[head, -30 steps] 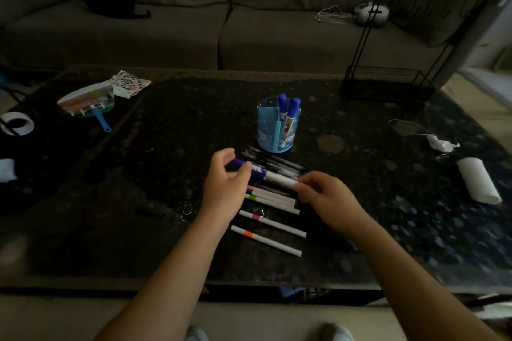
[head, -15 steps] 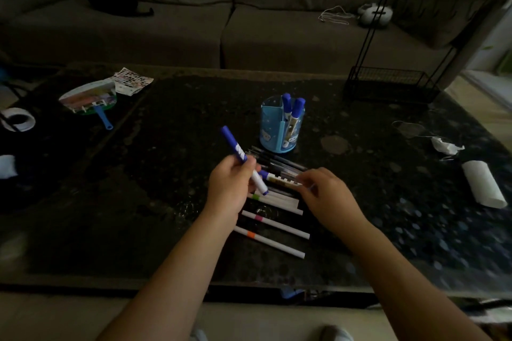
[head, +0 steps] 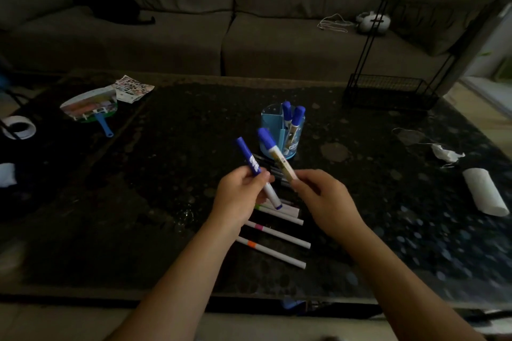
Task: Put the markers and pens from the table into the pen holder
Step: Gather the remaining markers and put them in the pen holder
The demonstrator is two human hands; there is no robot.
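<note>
The left hand (head: 238,196) has its fingers (head: 257,178) curled tight round a blue marker (head: 250,161), gripping it near the middle so the blue cap tilts up and to the left while the white end pokes out below the thumb. The right hand (head: 322,201) pinches a second marker (head: 273,151) by its lower end, fingers closed on it, blue cap up and leaning left (the two barrels run almost parallel, close but apart). Both markers are lifted off the table (head: 166,174), just in front of the holder (head: 279,137).

The holder is a light blue cup standing upright near the table's middle, with two blue-capped markers (head: 293,117) already standing in it. Under and between the hands lie the remaining pens: dark pens (head: 273,170) nearest the holder, then white ones with green (head: 277,210), pink (head: 277,233) and orange (head: 271,252) bands, all lying flat, roughly parallel.

Around them: a hand fan (head: 88,105) and a printed sheet (head: 133,87) far left, a tape roll (head: 18,127) at the left edge, a wire rack (head: 390,90) at the back right, a paper roll (head: 484,191) and crumpled tissue (head: 446,153) on the right. A sofa (head: 249,36) runs behind.
</note>
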